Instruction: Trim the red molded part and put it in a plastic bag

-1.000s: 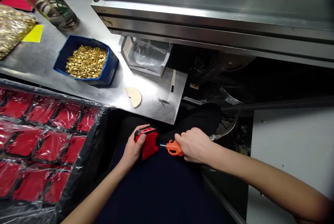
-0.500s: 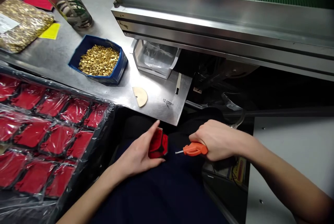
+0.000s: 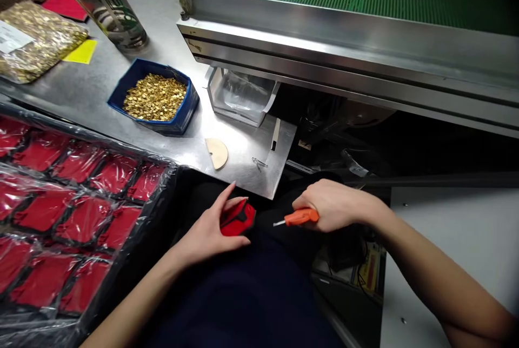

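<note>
My left hand (image 3: 214,232) grips a small red and black part (image 3: 240,220) over my lap, thumb on the near side and fingers on the far side. In my right hand (image 3: 330,205) is an orange-handled tool (image 3: 300,217) with a short, thin metal shaft pointing left at the red and black part. Its tip is apart from the part, and the tip's exact shape is too small to tell. Ahead, on the metal table's corner, lie a cream half-round disc (image 3: 218,153), some small metal pieces (image 3: 258,162) and a narrow white strip (image 3: 275,134).
A plastic-lined crate (image 3: 160,213) of similar red and black parts stands at left. A blue bin (image 3: 186,105) of small brass pieces, a clear bin (image 3: 239,113), a bottle (image 3: 121,24) and a bag of brass pieces (image 3: 48,40) sit on the table. A conveyor (image 3: 324,40) runs overhead right.
My left hand has moved slightly left, and the red and black part is turned to show another side. My right hand has raised the orange-handled tool a little and tilted it.
</note>
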`<state>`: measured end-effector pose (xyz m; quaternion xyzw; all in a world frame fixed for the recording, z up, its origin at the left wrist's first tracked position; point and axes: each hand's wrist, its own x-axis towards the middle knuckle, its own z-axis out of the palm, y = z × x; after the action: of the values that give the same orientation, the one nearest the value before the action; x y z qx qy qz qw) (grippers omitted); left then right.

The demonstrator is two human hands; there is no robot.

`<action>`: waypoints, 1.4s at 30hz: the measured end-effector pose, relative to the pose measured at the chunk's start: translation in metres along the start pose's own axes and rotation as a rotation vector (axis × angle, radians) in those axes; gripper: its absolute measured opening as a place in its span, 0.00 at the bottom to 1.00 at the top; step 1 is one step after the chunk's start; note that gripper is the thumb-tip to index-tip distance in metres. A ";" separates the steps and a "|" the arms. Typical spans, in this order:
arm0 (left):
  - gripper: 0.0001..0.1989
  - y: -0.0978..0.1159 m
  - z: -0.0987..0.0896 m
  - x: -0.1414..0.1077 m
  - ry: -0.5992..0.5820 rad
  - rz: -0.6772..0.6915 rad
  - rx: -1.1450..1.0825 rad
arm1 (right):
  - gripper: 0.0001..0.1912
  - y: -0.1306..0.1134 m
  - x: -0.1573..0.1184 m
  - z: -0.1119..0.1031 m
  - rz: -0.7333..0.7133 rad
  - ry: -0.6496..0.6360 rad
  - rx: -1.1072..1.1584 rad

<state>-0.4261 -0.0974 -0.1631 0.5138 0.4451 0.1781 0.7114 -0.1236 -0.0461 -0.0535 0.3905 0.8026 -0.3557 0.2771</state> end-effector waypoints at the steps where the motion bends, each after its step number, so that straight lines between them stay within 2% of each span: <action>1: 0.62 0.010 -0.002 0.003 -0.055 0.051 0.268 | 0.09 0.002 0.000 -0.005 0.029 0.011 -0.017; 3: 0.62 0.028 -0.002 0.008 -0.191 0.141 0.696 | 0.08 0.001 0.005 -0.013 0.074 0.001 -0.067; 4: 0.61 0.033 -0.002 0.011 -0.263 0.172 0.834 | 0.08 -0.002 0.010 -0.015 0.080 -0.016 -0.099; 5: 0.61 0.036 0.000 0.014 -0.318 0.199 0.920 | 0.08 -0.006 0.017 -0.017 0.074 -0.032 -0.133; 7: 0.60 0.036 0.002 0.020 -0.369 0.247 0.956 | 0.08 -0.016 0.030 -0.019 0.039 -0.052 -0.186; 10: 0.57 0.031 -0.002 0.026 -0.356 0.264 0.759 | 0.08 -0.026 0.044 -0.019 0.004 -0.047 -0.207; 12: 0.58 0.028 -0.011 0.026 -0.352 0.191 0.589 | 0.07 -0.023 0.045 -0.016 0.026 -0.040 -0.207; 14: 0.56 0.025 -0.022 0.022 -0.327 0.091 0.415 | 0.07 -0.010 0.040 -0.010 0.044 0.012 -0.225; 16: 0.48 0.020 -0.029 0.015 -0.264 0.017 0.163 | 0.08 0.014 0.034 0.002 0.023 0.155 -0.290; 18: 0.39 0.011 -0.030 0.006 -0.171 -0.025 -0.198 | 0.10 0.044 0.031 0.018 0.011 0.338 -0.395; 19: 0.38 0.005 -0.028 0.002 -0.127 -0.041 -0.382 | 0.11 0.061 0.032 0.027 0.033 0.406 -0.442; 21: 0.38 -0.008 -0.020 -0.003 -0.047 -0.077 -0.667 | 0.16 0.094 0.038 0.044 0.119 0.451 -0.481; 22: 0.38 -0.014 -0.015 -0.005 -0.010 -0.100 -0.739 | 0.18 0.109 0.043 0.052 0.158 0.447 -0.478; 26: 0.34 -0.030 -0.002 -0.001 0.082 -0.177 -0.752 | 0.23 0.158 0.076 0.072 0.263 0.449 -0.427; 31: 0.34 -0.029 -0.002 0.002 0.097 -0.155 -0.685 | 0.25 0.187 0.115 0.075 0.416 0.546 -0.276; 34: 0.34 -0.026 -0.002 -0.001 0.108 -0.158 -0.676 | 0.28 0.186 0.122 0.079 0.508 0.648 -0.133; 37: 0.34 -0.022 -0.002 -0.003 0.145 -0.158 -0.703 | 0.31 0.164 0.113 0.091 0.607 0.779 0.033; 40: 0.34 -0.015 0.003 0.001 0.174 -0.173 -0.748 | 0.25 0.115 0.096 0.112 0.672 0.897 0.224; 42: 0.33 -0.010 0.009 0.008 0.190 -0.187 -0.789 | 0.21 0.069 0.089 0.127 0.587 0.915 0.357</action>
<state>-0.4165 -0.1011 -0.1753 0.1404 0.4512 0.3160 0.8227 -0.0936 -0.0779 -0.2175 0.7520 0.6263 -0.1887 -0.0817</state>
